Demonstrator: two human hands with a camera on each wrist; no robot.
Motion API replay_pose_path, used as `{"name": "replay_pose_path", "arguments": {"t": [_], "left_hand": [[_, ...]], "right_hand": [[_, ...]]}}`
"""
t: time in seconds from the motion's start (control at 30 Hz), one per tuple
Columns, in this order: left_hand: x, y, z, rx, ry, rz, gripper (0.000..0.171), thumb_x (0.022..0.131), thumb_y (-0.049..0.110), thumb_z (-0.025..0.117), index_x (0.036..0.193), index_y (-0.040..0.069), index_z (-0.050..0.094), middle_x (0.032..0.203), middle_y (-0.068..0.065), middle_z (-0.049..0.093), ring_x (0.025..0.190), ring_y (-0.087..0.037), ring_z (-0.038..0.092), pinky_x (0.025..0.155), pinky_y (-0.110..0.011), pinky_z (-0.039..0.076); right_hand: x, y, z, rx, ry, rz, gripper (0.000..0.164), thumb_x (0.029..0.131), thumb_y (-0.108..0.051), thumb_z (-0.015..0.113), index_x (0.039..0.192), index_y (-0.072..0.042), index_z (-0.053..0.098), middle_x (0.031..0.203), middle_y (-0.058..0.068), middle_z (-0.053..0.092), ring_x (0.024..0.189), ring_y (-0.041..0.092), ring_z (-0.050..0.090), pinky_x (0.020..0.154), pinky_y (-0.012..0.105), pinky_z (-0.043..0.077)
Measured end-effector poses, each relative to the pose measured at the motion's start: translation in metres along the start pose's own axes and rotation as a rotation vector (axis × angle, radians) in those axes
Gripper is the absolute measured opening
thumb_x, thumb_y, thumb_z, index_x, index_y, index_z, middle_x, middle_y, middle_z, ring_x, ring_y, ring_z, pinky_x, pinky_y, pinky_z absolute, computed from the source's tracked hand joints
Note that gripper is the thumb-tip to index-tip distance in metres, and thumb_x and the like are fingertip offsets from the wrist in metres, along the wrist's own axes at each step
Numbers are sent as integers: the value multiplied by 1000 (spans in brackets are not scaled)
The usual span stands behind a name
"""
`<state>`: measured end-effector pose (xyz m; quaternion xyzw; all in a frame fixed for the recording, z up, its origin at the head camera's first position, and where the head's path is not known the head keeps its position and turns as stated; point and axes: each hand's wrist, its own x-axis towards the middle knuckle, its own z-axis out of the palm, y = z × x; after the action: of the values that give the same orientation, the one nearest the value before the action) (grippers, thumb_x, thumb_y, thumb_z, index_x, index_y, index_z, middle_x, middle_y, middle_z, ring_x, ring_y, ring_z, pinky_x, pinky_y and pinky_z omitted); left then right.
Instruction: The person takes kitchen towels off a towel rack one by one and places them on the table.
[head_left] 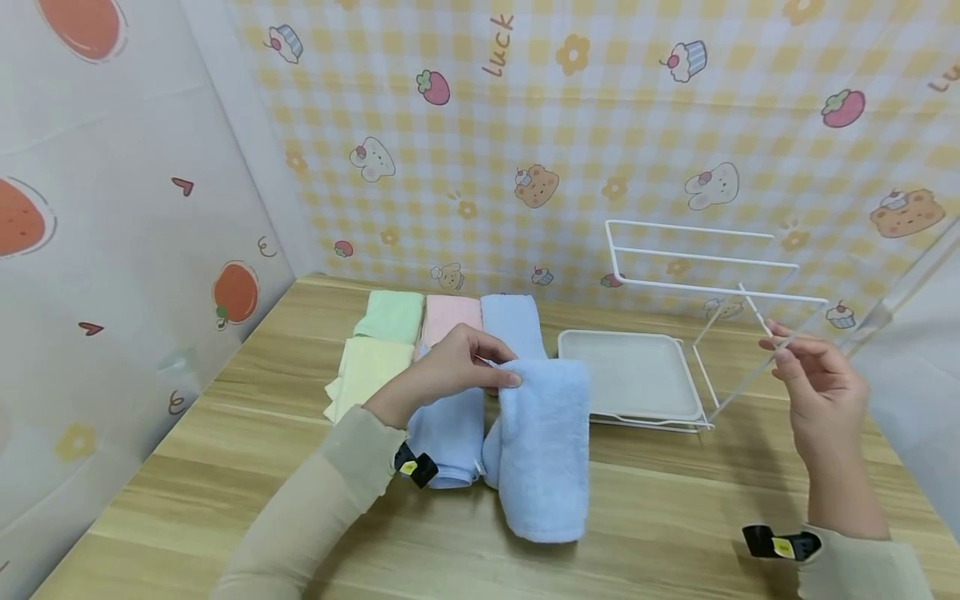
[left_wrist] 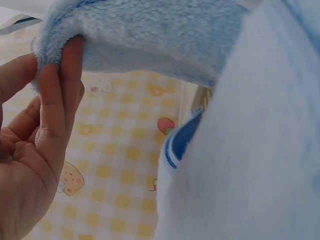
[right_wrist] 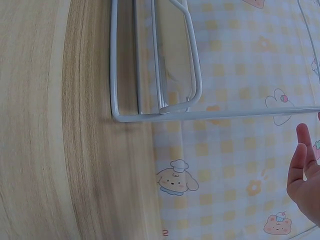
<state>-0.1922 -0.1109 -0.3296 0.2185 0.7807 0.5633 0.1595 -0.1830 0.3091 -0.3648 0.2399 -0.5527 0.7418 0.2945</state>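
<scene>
My left hand (head_left: 461, 362) pinches the top edge of a folded light-blue towel (head_left: 546, 454), which hangs in front of the other towels. Up close in the left wrist view, fingers and thumb lie on either side of the fluffy blue cloth (left_wrist: 150, 35). At the right, a white wire rack (head_left: 720, 290) stands on the table, with a pale tray (head_left: 630, 375) in its base. My right hand (head_left: 825, 392) holds the rack's side wire between thumb and fingers. Only part of this hand (right_wrist: 310, 185) appears in the right wrist view, beside the wire.
Folded towels lie left of the rack: green (head_left: 393, 315), pink (head_left: 453, 309), yellow (head_left: 375, 371), one blue (head_left: 512, 321) at the back and another blue (head_left: 450, 433) nearer. Behind the wooden table (head_left: 660, 517) hangs a yellow checked cloth (head_left: 480, 217).
</scene>
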Motion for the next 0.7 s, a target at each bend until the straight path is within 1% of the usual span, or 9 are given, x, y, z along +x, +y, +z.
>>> {"name": "replay_pose_path", "arguments": {"t": [0.13,0.37,0.47,0.57,0.7], "left_hand": [[5,-6,-4,49,-2,-45,18,87,12,77,102,3,76,83,-4,75,66,-11,66,69,-30,60],[12,-16,-14,132,20,-93,19,87,12,76,104,3,76,95,-9,75,70,-10,67,70,-30,60],[14,-19,-19,178,15,-96,21,88,12,76,106,2,75,100,-11,75,70,-9,67,69,-28,60],[17,-22,-22,227,2,-85,22,88,12,75,107,1,75,105,-13,75,70,-8,66,68,-26,58],[22,-27,-25,271,-10,-80,21,88,12,76,107,2,76,106,-13,74,73,-8,66,68,-25,57]], "right_hand": [[-1,0,0,10,5,7,13,91,23,49,97,18,60,111,16,74,95,21,72,70,17,53],[0,-1,1,-5,14,10,13,91,22,50,97,18,61,111,15,74,95,20,72,70,17,53],[0,-1,1,-7,15,11,13,91,22,49,97,18,61,111,15,74,95,19,72,70,17,53],[0,-1,1,-7,18,18,14,91,22,50,97,17,61,111,15,74,95,19,72,70,17,53],[-1,-2,2,-3,20,29,14,91,22,50,98,17,61,111,14,74,96,19,71,70,17,53]]}}
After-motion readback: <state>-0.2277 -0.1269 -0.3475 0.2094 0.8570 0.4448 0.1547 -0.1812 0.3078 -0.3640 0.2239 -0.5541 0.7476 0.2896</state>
